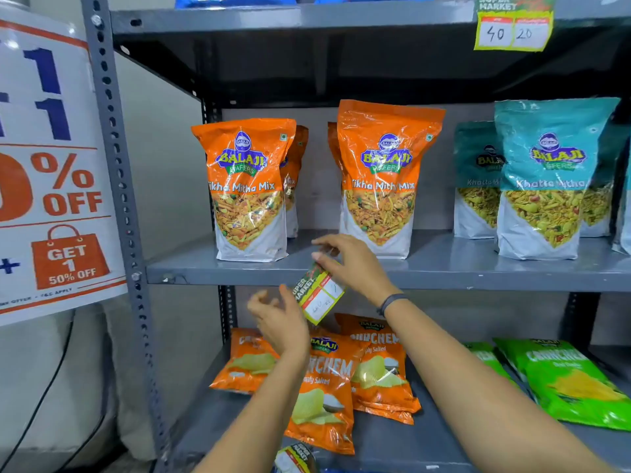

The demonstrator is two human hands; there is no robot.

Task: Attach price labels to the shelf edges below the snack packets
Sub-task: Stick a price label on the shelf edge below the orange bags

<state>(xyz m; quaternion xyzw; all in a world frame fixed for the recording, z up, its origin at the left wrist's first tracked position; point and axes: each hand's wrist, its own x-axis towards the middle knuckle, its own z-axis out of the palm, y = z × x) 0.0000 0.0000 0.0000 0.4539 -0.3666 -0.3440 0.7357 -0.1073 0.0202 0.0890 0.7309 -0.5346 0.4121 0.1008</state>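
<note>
**Q:** Where did the price label lie relative to the hands?

**A:** The price label (319,292) hung tilted in front of the middle shelf edge (444,279), its upper end pinched between the thumb and fingertips of the right hand (345,259). The card extended down and to the left from that hand, its lower end below the edge. The right hand grasped the label from above, wrist bearing a dark band (392,302).

**Q:** And the left hand?

**A:** The left hand (276,319) stood just beside the label's lower left side, fingers spread and loosely curled, holding nothing. Whether its fingers touched the card could not be told.

**Q:** What surrounded the label?

**A:** On the middle shelf stood orange Tikha Mitha Mix packets (251,189) to the left and above the hands, and teal Khatta Mitha packets (546,179) to the right. Orange chip packets (327,387) and green chip packets (573,384) lay on the lower shelf. A second label (514,25), marked 40 and 20, was fixed on the top shelf edge. Another label (295,457) lay at the bottom of the view.
</note>
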